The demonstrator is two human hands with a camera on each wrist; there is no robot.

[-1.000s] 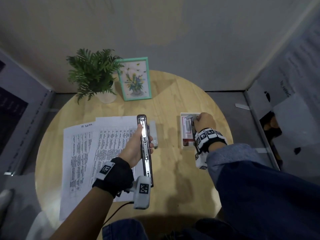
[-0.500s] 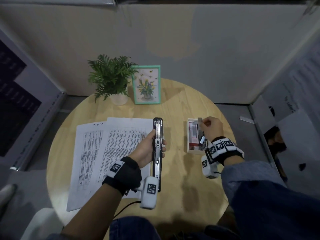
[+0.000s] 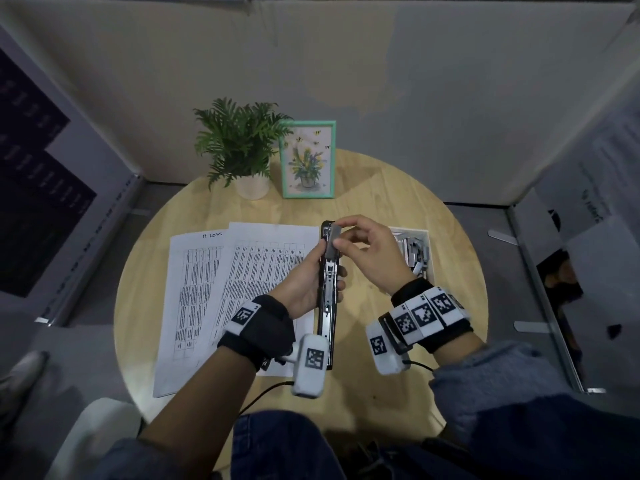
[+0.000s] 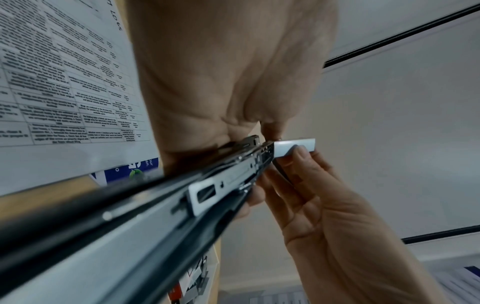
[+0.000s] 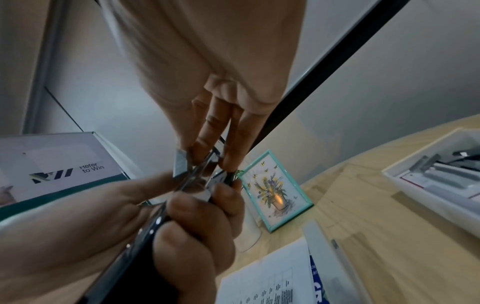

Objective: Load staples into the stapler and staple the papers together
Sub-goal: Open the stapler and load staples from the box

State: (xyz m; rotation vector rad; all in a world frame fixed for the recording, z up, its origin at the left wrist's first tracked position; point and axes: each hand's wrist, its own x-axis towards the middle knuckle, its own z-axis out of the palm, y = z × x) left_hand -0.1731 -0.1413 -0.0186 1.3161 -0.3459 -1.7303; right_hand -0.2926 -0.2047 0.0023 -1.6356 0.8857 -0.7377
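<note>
Above the round wooden table [image 3: 381,209], the left hand [image 3: 304,289] grips the open stapler [image 3: 329,282]; the right hand [image 3: 374,258] pinches a brittle, light staple strip [image 3: 333,242], best held by its sides.

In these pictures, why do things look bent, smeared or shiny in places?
Head view: wide lens bows the walls and rounds the table. Left wrist view: the stapler smears out of focus near the lens; the staple strip glares white. Right wrist view: the nearest fingers of the left hand look soft.

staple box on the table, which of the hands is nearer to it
Right. The right hand hovers just beside the staple box, pinching a staple strip; the left hand grips the stapler farther away, over the papers.
</note>
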